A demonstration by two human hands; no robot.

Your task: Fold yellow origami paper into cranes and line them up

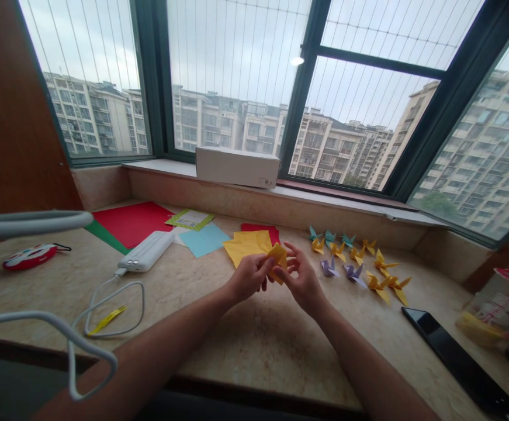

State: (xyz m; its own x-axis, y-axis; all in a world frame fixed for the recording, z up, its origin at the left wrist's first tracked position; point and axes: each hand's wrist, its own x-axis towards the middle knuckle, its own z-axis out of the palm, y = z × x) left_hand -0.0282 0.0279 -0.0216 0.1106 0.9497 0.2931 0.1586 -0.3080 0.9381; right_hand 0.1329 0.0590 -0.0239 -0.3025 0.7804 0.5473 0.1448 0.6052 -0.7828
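Observation:
Between my two hands, above the stone counter (pixel 254 333), is a small folded piece of yellow origami paper (pixel 277 255). My left hand (pixel 250 275) pinches its left side with the thumb on top. On the other side, my right hand (pixel 298 277) grips the lower right edge between thumb and fingers, its index finger raised behind. Just behind my hands lie yellow paper sheets (pixel 245 241), with red sheets (pixel 260 228) partly under them. To the right stand several finished paper cranes: yellow (pixel 357 254), teal (pixel 329 237) and purple (pixel 354 272).
Left of my hands lie a light blue sheet (pixel 204 240), a white power bank (pixel 149 251) with a cable (pixel 144 304), large red paper (pixel 131 222) and a red-and-white object (pixel 30 256). A black phone (pixel 451 351) and plastic container (pixel 497 310) are at right. A white box (pixel 236 166) stands on the sill.

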